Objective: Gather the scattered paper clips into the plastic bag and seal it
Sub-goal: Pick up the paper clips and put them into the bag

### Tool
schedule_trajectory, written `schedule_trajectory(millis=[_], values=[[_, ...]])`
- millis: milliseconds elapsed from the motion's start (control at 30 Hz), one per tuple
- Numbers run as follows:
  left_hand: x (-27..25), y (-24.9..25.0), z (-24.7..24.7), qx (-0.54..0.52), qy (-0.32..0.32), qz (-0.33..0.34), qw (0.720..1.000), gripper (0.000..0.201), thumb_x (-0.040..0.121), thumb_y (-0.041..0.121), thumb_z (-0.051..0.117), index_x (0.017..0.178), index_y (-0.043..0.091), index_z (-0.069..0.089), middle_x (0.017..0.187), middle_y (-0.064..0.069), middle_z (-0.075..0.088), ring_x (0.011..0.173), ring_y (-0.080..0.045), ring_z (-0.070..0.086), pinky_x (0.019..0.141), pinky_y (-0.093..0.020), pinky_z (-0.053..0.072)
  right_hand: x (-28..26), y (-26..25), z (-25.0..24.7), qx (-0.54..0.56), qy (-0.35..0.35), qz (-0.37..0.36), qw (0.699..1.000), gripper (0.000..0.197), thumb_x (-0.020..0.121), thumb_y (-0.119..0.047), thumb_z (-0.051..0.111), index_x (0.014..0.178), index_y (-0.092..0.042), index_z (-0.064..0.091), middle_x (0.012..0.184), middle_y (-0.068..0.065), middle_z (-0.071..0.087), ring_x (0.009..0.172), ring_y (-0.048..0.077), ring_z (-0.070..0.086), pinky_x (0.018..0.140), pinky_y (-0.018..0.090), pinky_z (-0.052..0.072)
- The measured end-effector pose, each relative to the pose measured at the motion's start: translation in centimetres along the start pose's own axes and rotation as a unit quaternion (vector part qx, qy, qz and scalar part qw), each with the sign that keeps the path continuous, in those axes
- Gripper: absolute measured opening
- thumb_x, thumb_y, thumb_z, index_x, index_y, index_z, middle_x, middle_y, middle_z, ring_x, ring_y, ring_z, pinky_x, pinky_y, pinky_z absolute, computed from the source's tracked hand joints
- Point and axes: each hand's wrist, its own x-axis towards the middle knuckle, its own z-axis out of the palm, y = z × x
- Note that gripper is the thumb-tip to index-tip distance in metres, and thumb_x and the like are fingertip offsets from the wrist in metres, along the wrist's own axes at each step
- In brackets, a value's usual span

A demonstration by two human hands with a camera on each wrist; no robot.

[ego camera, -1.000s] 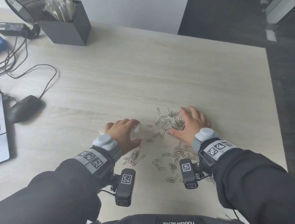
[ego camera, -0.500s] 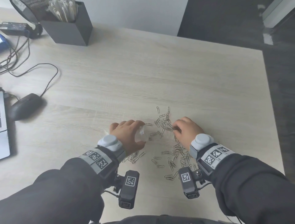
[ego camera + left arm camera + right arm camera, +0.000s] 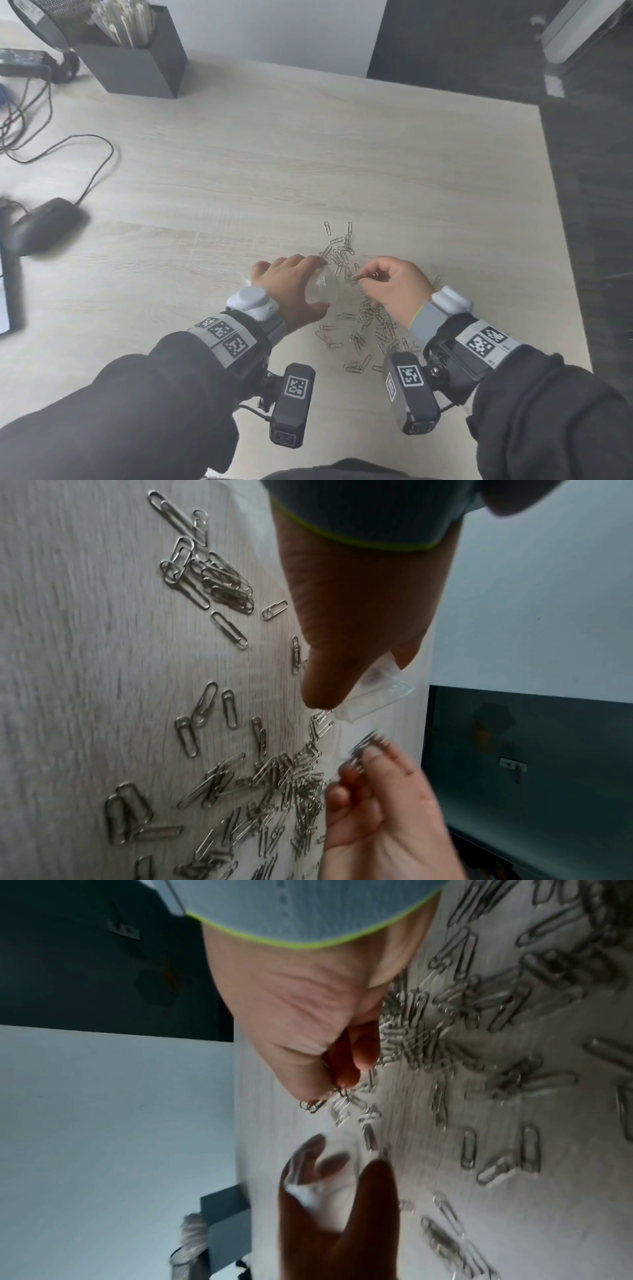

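Note:
Silver paper clips [image 3: 370, 322] lie scattered on the pale wooden table [image 3: 308, 154], with a second cluster [image 3: 337, 250] just beyond my hands. My left hand [image 3: 310, 286] grips a small clear plastic bag [image 3: 325, 287] between thumb and fingers, its mouth turned to the right. My right hand [image 3: 366, 280] pinches a small bunch of clips [image 3: 358, 278] just above the table, right beside the bag's mouth. The left wrist view shows the bag [image 3: 373, 693] under my thumb and the blurred pinched bunch [image 3: 368, 739]. The right wrist view shows the pinched clips [image 3: 313, 1104] above the bag [image 3: 318, 1167].
A black computer mouse [image 3: 44, 224] with its cable [image 3: 89, 164] lies at the left. A dark desk organiser [image 3: 137, 65] stands at the back left beside more cables [image 3: 20, 113]. The table's right edge [image 3: 561, 222] drops to dark floor. A screen edge [image 3: 7, 291] shows far left.
My right hand went from lying flat on the clips to curled, pinching a bunch and lifting it towards the bag. My left hand with the bag shifted slightly right.

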Motion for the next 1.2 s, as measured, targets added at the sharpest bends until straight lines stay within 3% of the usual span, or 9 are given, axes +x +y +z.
schedule_trajectory(millis=[133, 267, 400, 533, 700, 800, 900, 1033, 1200], values=[[-0.5, 0.8, 0.5, -0.003, -0.001, 0.015, 1.0, 0.067, 0.083, 0.059, 0.064, 0.143, 0.043, 0.04, 0.138, 0.016, 0.056, 0.128, -0.015, 0.053, 0.11, -0.042, 0.027, -1.4, -2.2, 1.2, 0.067, -0.022, -0.021, 0.997, 0.014, 0.082, -0.011, 0.069, 0.079, -0.024, 0.072, 0.065, -0.002, 0.069, 0.05, 0.011, 0.057, 0.055, 0.023, 0.051], [-0.8, 1.0, 0.7, -0.03, 0.015, 0.017, 0.999, 0.06, 0.081, 0.058, 0.066, 0.133, 0.039, 0.046, 0.124, 0.017, 0.059, 0.118, -0.013, 0.057, 0.1, -0.036, 0.027, -1.6, -3.4, 2.2, 0.081, -0.035, -0.034, 0.996, 0.014, 0.082, -0.012, 0.071, 0.082, -0.026, 0.072, 0.07, 0.0, 0.069, 0.05, 0.005, 0.054, 0.051, 0.014, 0.047], [-1.1, 0.9, 1.0, -0.069, 0.042, 0.001, 0.997, 0.054, 0.08, 0.056, 0.069, 0.128, 0.038, 0.051, 0.114, 0.019, 0.06, 0.109, -0.011, 0.061, 0.095, -0.032, 0.025, -2.0, -2.8, 2.6, 0.067, -0.049, -0.054, 0.995, 0.014, 0.082, -0.022, 0.072, 0.09, -0.032, 0.074, 0.086, 0.001, 0.074, 0.073, 0.015, 0.068, 0.075, 0.036, 0.059], [-1.5, 0.8, 1.2, -0.078, 0.06, 0.003, 0.995, 0.048, 0.079, 0.056, 0.07, 0.121, 0.039, 0.053, 0.108, 0.02, 0.063, 0.101, -0.009, 0.062, 0.092, -0.033, 0.026, -2.9, -2.8, 2.3, 0.059, -0.072, -0.074, 0.993, 0.02, 0.09, -0.019, 0.063, 0.098, -0.034, 0.074, 0.089, -0.015, 0.074, 0.078, -0.001, 0.069, 0.077, 0.024, 0.055], [-1.6, 0.6, 1.1, -0.072, 0.048, 0.004, 0.996, 0.05, 0.079, 0.055, 0.069, 0.124, 0.043, 0.05, 0.108, 0.02, 0.062, 0.103, -0.01, 0.062, 0.096, -0.035, 0.028, -2.8, -2.3, 0.9, 0.042, -0.065, -0.101, 0.992, 0.019, 0.092, -0.024, 0.059, 0.095, -0.036, 0.073, 0.096, -0.018, 0.073, 0.092, 0.003, 0.068, 0.081, 0.031, 0.055], [-1.5, 0.2, 0.6, -0.055, 0.034, 0.004, 0.998, 0.052, 0.083, 0.056, 0.068, 0.129, 0.044, 0.047, 0.11, 0.021, 0.061, 0.106, -0.011, 0.06, 0.099, -0.035, 0.027, -1.7, 0.3, -2.2, -0.086, 0.017, -0.075, 0.993, 0.017, 0.091, -0.039, 0.059, 0.106, -0.037, 0.068, 0.102, -0.022, 0.066, 0.086, -0.005, 0.06, 0.069, 0.017, 0.045], [-1.5, -0.2, 0.5, -0.039, 0.032, 0.005, 0.999, 0.053, 0.084, 0.057, 0.066, 0.131, 0.046, 0.046, 0.111, 0.021, 0.061, 0.108, -0.011, 0.059, 0.101, -0.036, 0.027, -1.4, 5.1, -6.0, -0.234, 0.06, 0.002, 0.97, 0.038, 0.088, -0.048, 0.057, 0.123, -0.035, 0.057, 0.111, -0.012, 0.05, 0.089, 0.005, 0.054, 0.071, 0.021, 0.04], [-1.6, -0.5, 0.7, -0.028, 0.026, 0.002, 0.999, 0.053, 0.084, 0.058, 0.066, 0.132, 0.046, 0.046, 0.111, 0.021, 0.061, 0.109, -0.011, 0.059, 0.103, -0.038, 0.027, -4.3, 10.2, -9.4, -0.264, 0.066, 0.111, 0.956, 0.063, 0.078, -0.059, 0.064, 0.133, -0.035, 0.045, 0.119, 0.0, 0.05, 0.09, 0.015, 0.054, 0.081, 0.028, 0.042], [-1.4, 0.0, 1.2, -0.008, 0.006, 0.012, 1.0, 0.056, 0.086, 0.059, 0.064, 0.137, 0.044, 0.045, 0.117, 0.021, 0.062, 0.113, -0.011, 0.06, 0.105, -0.04, 0.027, -7.5, 12.8, -9.0, -0.266, 0.052, 0.154, 0.95, 0.088, 0.059, -0.063, 0.078, 0.133, -0.036, 0.039, 0.102, -0.001, 0.052, 0.077, 0.013, 0.055, 0.065, 0.029, 0.043]])
